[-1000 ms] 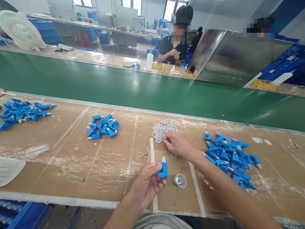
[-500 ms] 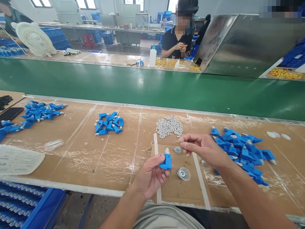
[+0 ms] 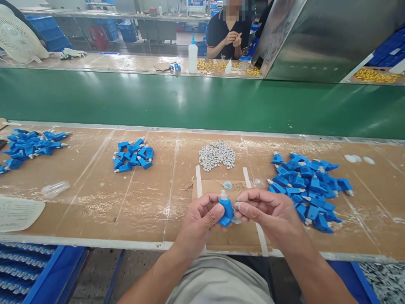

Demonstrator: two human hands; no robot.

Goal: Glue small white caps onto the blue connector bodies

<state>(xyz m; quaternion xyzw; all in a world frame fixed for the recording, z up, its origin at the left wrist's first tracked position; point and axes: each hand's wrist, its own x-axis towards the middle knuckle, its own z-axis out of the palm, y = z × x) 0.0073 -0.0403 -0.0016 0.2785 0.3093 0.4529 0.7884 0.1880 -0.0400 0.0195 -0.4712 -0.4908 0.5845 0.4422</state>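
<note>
My left hand (image 3: 201,221) is closed around a blue plastic piece with a white tip (image 3: 225,212), held upright. Just right of it, my right hand (image 3: 270,213) pinches a small pale grey piece (image 3: 237,204) between thumb and fingertips, close to the blue piece's side. Partly hidden behind the right fingers is a clear small cup (image 3: 236,220). Beyond the hands, a small round dish with a thin stick (image 3: 227,185) lies on a taped cardboard sheet (image 3: 234,242). Farther back is a heap of small grey pieces (image 3: 217,155).
Blue pieces lie in a large pile (image 3: 313,181) at right, a smaller pile (image 3: 134,155) left of centre and another (image 3: 34,143) at far left. A clear cup (image 3: 55,189) lies near a paper sheet (image 3: 20,214). A green belt (image 3: 158,99) crosses behind; a person (image 3: 229,36) sits beyond.
My right hand has come down and left from near the grey heap to the blue piece. My left hand has turned the blue piece. The camera view has tilted down and shifted right.
</note>
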